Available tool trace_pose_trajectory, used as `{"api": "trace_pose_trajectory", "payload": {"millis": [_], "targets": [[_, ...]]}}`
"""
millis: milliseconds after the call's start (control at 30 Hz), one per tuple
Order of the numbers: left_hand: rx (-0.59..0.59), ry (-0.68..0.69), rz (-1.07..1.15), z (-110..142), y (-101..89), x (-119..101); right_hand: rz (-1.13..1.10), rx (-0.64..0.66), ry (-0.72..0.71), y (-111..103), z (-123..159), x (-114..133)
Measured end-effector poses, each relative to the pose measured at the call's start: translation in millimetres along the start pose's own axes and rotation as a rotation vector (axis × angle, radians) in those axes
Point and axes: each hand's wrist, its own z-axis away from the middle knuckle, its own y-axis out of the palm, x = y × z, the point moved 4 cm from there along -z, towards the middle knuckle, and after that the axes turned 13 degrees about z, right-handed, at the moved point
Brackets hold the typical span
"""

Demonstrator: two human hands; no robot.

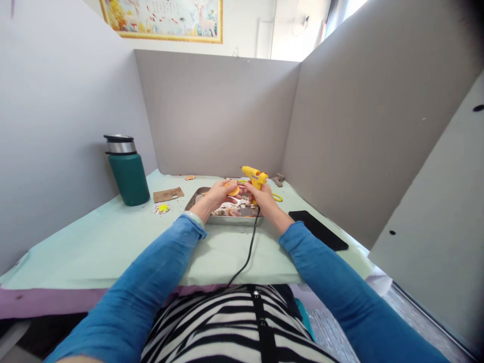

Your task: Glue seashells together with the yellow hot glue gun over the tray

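Note:
My right hand (263,198) is wrapped round the handle of a yellow glue gun (254,175), whose nozzle points up and to the left. A black cord (250,248) runs from it down over the table's front edge. My left hand (218,195) pinches a small orange disc-like piece (233,189) close to the glue gun; its exact kind is too small to make out. Both hands are above a metal tray (234,221) that holds several shell-like pieces, partly hidden by the hands.
A green bottle (130,176) stands at the left, near a brown board (168,194) and a yellow star (163,207). A black flat mat (318,230) lies at the right. Behind the tray are yellow-handled scissors (278,197) and a brown lump (279,179). Grey partitions (215,111) enclose the table.

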Motion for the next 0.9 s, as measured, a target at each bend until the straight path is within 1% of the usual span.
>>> {"api": "trace_pose_trajectory", "payload": {"millis": [100, 267, 467, 667, 833, 900], "targets": [[-0.033, -0.017, 0.001, 2, 2.4, -2, -0.007, 0.006, 0.001, 0, -1, -2], [-0.122, -0.022, -0.026, 4, 4.3, -5, -0.013, -0.006, 0.007, 0, -2, -3], [-0.15, 0.017, -0.066, 3, 1.2, -5, -0.015, 0.001, -0.005, 1, -1, -2], [-0.077, 0.056, -0.131, 1, 4.5, -3, -0.003, 0.003, -0.003, 1, -1, 0], [0.072, 0.04, -0.211, 1, 10.0, 1, -0.006, 0.016, -0.016, 1, 1, 2], [0.095, 0.03, -0.209, 2, 10.9, 2, -0.007, 0.028, -0.028, 1, 2, 3]]}}
